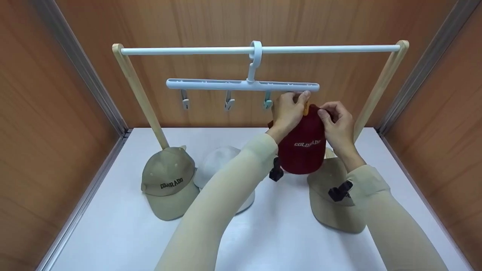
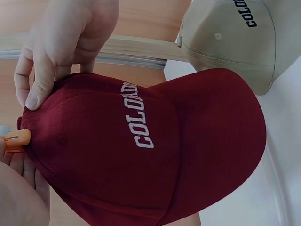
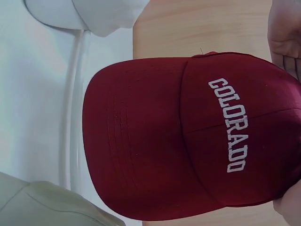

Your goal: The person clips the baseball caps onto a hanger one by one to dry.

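A dark red baseball cap (image 1: 303,150) with COLORADO in white hangs brim down at the right end of the hanger (image 1: 226,84). At the cap's crown, an orange clip (image 2: 18,138) bites the fabric. My left hand (image 1: 288,113) pinches this clip between thumb and fingers, just under the hanger bar. With thumb and fingers, my right hand (image 1: 339,124) grips the crown's right side. The right wrist view shows the cap's front and brim up close, with both hands only partly in frame.
The hanger hooks over a white rod (image 1: 331,49) on wooden legs. Two grey clips (image 1: 229,103) and a teal clip (image 1: 267,103) dangle from it. Below, on the white table (image 1: 113,226), lie a tan cap (image 1: 169,180), a white cap (image 1: 218,162) and another tan cap (image 1: 331,210).
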A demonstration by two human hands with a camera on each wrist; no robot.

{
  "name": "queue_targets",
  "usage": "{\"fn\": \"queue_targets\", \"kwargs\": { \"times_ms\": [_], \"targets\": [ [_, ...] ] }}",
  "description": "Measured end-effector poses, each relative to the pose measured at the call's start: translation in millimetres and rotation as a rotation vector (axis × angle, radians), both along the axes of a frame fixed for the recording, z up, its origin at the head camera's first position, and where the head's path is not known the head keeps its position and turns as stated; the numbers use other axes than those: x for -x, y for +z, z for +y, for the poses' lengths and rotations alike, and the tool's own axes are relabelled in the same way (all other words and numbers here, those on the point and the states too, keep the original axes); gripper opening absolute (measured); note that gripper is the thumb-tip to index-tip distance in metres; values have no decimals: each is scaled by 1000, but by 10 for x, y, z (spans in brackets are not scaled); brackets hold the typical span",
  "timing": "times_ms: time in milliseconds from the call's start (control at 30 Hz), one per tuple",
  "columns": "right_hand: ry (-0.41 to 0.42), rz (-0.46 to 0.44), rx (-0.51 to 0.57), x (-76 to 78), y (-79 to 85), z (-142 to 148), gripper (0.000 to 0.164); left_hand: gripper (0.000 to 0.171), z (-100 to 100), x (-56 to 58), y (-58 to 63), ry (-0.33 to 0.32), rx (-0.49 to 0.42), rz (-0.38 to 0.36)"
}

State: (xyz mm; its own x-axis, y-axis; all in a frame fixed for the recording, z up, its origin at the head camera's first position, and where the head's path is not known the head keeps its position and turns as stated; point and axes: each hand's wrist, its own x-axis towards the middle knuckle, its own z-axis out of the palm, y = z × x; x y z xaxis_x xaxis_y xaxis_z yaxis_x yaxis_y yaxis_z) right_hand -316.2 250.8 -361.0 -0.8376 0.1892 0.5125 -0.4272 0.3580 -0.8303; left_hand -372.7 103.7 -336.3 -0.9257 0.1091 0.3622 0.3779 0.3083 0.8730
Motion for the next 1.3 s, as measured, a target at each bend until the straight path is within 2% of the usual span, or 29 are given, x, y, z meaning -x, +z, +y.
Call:
{"fn": "queue_targets", "kwargs": {
  "times_ms": [200, 400, 667, 900, 1100, 1300],
  "targets": [
    [-39, -10, -37, -13, -2, -20, 24, 32, -6, 2, -15, -8, 0, -11],
    [-48, -4, 2, 14, -53, -59, 24, 31, -19, -3, -37, -56, -43, -4],
    [-74, 6, 61, 202, -254, -27, 24, 31, -35, -7, -36, -83, -74, -9],
    [-124, -42, 138, 204, -254, -127, 22, 30, -57, -13, -42, -85, -108, -6],
    [-107, -53, 178, 231, -268, -135, 24, 32, -72, -24, -57, -76, -94, -9],
    [-75, -103, 146, 247, -277, -66, 22, 35, -81, -17, -94, -115, -101, -21]
  ]
}}
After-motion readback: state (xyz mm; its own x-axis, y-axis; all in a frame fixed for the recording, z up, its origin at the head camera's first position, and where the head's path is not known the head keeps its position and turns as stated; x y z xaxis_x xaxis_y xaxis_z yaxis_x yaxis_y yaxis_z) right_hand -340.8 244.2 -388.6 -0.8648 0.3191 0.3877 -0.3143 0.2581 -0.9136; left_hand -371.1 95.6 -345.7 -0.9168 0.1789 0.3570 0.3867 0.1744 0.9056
